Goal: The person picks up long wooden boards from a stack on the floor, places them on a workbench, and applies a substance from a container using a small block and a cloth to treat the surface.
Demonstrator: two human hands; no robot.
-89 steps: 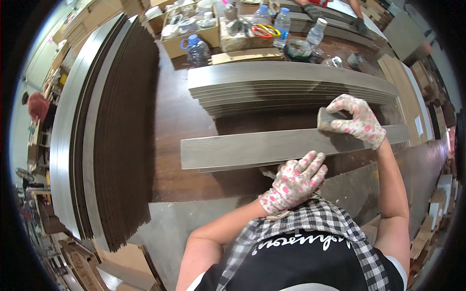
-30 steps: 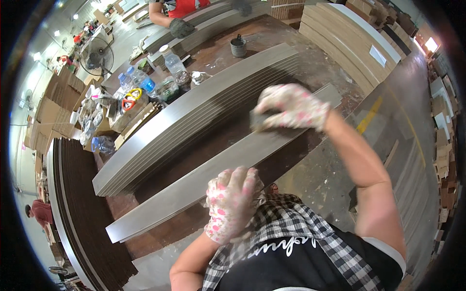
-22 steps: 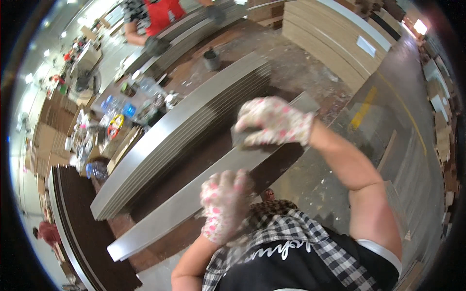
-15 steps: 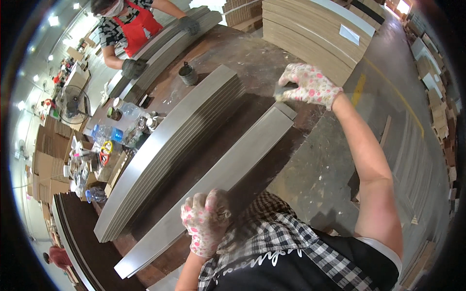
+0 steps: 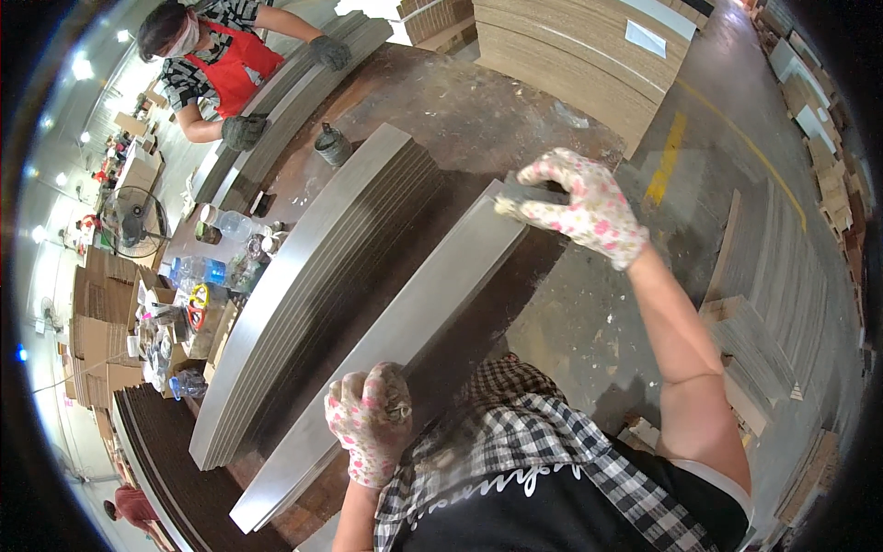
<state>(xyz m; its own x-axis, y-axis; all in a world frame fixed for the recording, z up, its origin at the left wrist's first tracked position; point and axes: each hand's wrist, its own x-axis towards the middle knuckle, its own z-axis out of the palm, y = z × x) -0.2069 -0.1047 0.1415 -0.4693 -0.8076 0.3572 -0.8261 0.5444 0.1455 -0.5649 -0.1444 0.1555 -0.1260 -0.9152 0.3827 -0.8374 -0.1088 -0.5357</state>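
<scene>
A long grey board (image 5: 432,285) lies slantwise on the table in front of me, another board edge showing beneath it. My right hand (image 5: 589,202), in a white glove with pink flowers, pinches a small dark grey block (image 5: 533,191) at the board's far end. The matching glove covers my left hand (image 5: 370,423), whose fingers are curled closed at the board's near long edge. Whatever those fingers grip, if anything, is hidden. Beyond this board rests a stack of similar grey boards (image 5: 303,285), their edges stepped.
Across the dark brown table (image 5: 441,92), a co-worker in a red apron (image 5: 241,69) has gloved hands on more boards (image 5: 285,101). A small dark tin (image 5: 332,145), plastic bottles (image 5: 196,270) and orange-handled scissors (image 5: 197,306) stand left. Large brown panels (image 5: 570,64) are piled behind.
My right hand has come nearer and lower, bringing the block onto the board's far end. The left hand stays curled at the near edge. The whole view has shifted slightly.
</scene>
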